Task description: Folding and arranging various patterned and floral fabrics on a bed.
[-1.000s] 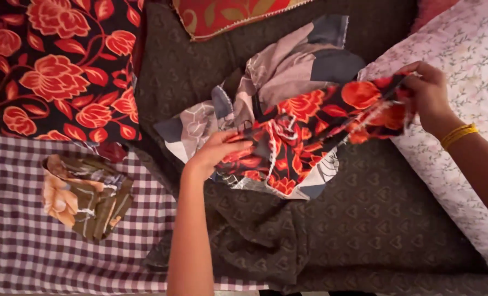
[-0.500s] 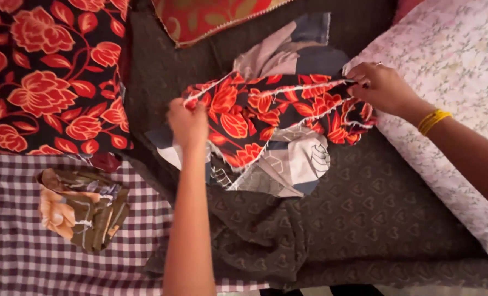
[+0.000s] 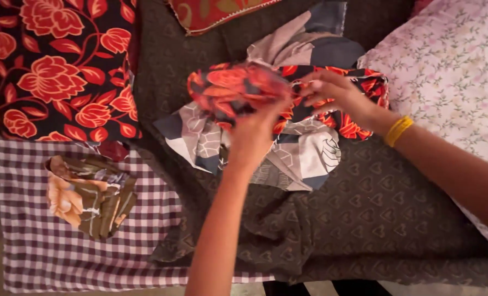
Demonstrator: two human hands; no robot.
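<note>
Both my hands grip a dark cloth with red flowers point(image 3: 233, 90) above the middle of the bed. My left hand point(image 3: 255, 131) holds its left part, bunched and lifted. My right hand point(image 3: 334, 93), with a yellow bangle on the wrist, pinches the cloth close beside the left hand. The cloth's right end point(image 3: 364, 118) drapes down under my right wrist. Beneath it lies a crumpled grey, white and navy cloth point(image 3: 299, 148).
A dark brown heart-patterned sheet point(image 3: 364, 219) covers the bed. A large red-flowered black cloth point(image 3: 57, 66) lies at top left, above a purple checked cloth point(image 3: 41, 252) bearing a folded brown floral piece point(image 3: 90, 194). A white flowered pillow point(image 3: 452, 71) sits right; a red cushion point(image 3: 216, 11) sits at top.
My hands, which held the red-flowered cloth stretched wide, have come together. The left hand swung right, folding the left end over toward the right hand.
</note>
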